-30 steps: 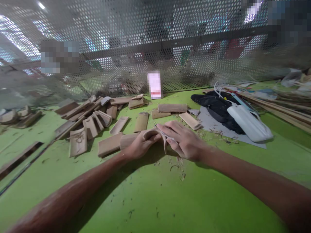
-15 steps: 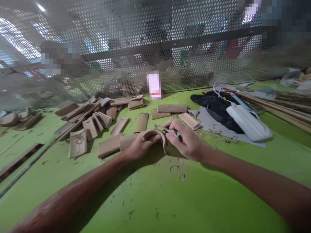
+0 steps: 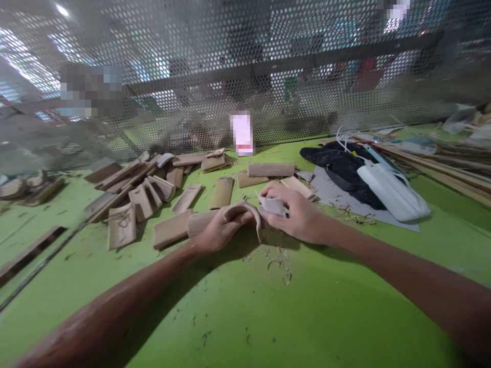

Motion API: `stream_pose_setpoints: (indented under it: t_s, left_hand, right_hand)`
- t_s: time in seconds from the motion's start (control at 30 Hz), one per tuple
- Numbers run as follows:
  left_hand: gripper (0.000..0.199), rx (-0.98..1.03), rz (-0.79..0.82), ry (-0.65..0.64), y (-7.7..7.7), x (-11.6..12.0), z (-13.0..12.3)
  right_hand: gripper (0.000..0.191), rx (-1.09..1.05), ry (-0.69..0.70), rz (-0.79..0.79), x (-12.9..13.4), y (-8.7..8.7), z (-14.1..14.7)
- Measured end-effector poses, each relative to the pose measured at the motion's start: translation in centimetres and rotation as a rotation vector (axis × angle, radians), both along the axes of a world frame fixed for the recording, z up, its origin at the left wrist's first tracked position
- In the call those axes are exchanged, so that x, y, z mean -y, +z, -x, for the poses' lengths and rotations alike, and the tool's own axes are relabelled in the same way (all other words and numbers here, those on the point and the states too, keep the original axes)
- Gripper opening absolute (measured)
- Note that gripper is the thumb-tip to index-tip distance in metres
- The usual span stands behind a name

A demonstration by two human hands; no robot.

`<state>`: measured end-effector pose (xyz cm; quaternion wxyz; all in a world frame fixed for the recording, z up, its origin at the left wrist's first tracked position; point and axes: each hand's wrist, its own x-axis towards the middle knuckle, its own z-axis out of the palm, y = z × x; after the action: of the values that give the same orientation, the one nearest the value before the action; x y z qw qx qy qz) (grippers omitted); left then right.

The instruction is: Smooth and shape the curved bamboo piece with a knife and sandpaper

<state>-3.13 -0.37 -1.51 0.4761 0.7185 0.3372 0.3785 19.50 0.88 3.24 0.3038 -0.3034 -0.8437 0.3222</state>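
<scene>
No lettering or number can be read (the bright panel [image 3: 241,133] by the mesh [image 3: 172,110] is pixelated).

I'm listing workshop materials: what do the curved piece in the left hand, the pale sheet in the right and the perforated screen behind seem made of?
Curved piece: probably bamboo, matt and unvarnished; tan, arched like a split tube.
Pale sheet: perhaps paper or sandpaper; thin, bent, dull, any grit too small to see.
Perforated screen: likely metal, greyish; regular round holes.
</scene>
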Motion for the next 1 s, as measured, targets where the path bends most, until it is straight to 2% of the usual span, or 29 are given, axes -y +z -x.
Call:
stream_pose_setpoints:
  t_s: [0.13, 0.37, 0.43, 0.63, 1.0]
  left_hand:
    - [0.034, 0.012, 0.022, -0.036, 0.3, 0.1, -0.1]
    - [0.041, -0.031, 0.043, 0.040, 0.1, 0.1, -0.1]
    - [0.040, -0.040, 0.039, 0.048, 0.2, 0.1, -0.1]
    - [0.038, -0.010, 0.056, 0.031, 0.4, 0.2, -0.2]
    - [0.042, -0.041, 0.059, 0.049, -0.1, -0.1, 0.1]
  right_hand:
    - [0.020, -0.043, -0.098, 0.103, -0.4, -0.5, -0.2]
    - [0.022, -0.074, -0.167, 0.131, -1.4, -1.2, -0.7]
    - [0.021, -0.110, -0.153, 0.173, -1.5, -1.1, -0.8]
    - [0.030, -0.267, -0.042, 0.461, -1.9, -0.7, -1.0]
    - [0.031, -0.574, -0.033, 0.779, -2.0, -0.7, -0.6]
